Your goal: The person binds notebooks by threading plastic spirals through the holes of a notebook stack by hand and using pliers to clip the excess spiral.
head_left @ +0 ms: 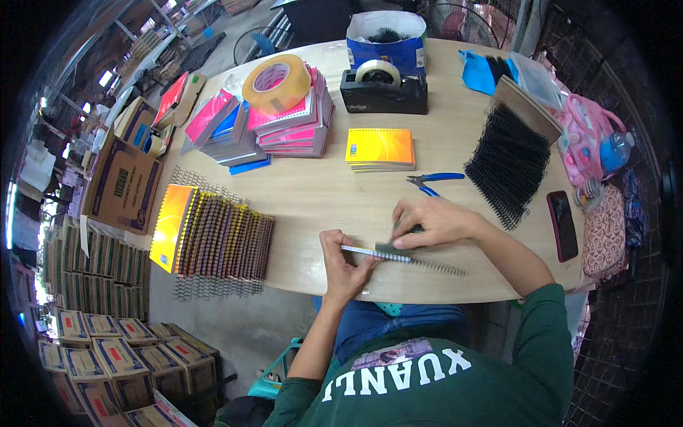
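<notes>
Near the table's front edge, my left hand (345, 267) is closed around a small notebook (361, 250), seen edge-on. A thin spiral wire coil (440, 267) runs along its edge and sticks out past it to the right. My right hand (435, 222) is pinched above the coil, fingers bent, with a small dark green piece (386, 248) under the fingertips; its kind is hard to make out. Just beyond that hand lie blue-handled cutting pliers (435, 178), jaws apart. To the left stands a row of orange-yellow notebooks (173, 226) with long coils poking out at both ends.
A short stack of yellow notebooks (380, 148) lies mid-table. Behind it are a black tape dispenser (384, 96) and pink notebook stacks (295, 132) topped by a tape roll (276, 82). Black coils (509, 164) lean on a board at right, near a phone (563, 226).
</notes>
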Available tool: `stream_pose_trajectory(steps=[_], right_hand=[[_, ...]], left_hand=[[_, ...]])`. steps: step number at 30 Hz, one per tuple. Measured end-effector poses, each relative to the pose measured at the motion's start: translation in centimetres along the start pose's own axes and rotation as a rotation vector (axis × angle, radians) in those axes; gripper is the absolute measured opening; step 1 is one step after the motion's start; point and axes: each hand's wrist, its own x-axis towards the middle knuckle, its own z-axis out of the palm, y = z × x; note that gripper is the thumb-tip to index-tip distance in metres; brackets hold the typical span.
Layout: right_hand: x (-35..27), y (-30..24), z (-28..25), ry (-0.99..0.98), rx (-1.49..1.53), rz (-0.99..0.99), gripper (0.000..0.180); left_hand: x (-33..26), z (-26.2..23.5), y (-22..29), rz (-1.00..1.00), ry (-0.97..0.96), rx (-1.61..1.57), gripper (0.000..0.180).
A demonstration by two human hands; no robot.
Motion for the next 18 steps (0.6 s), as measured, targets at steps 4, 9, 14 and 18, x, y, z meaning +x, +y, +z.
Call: stream_pose_trajectory(steps=[4,9,14,18], right_hand=[[1.1,1.1,-0.2,0.012,0.008,-0.153,0.046],[2.1,1.4,-0.1,0.048,0.326,-0.279,0.04],[2.6,-0.3,-0.3,0.154,-0.073,0.01,0.039],[3.2,0.1,0.5,-0.005,0.125,-0.135,0.039]], left_hand=[[0.1,0.5,0.2,-0.016,-0.006,-0.047,0.062],[-0.1,0.8,-0.3,-0.047,-0.04,-0.087,0.06],[0.1,0.1,-1.1,-0.188,0.032,-0.583,0.055],[0.3,-2.0,-2.9,-0.334,-0.008,-0.804,0.053]])
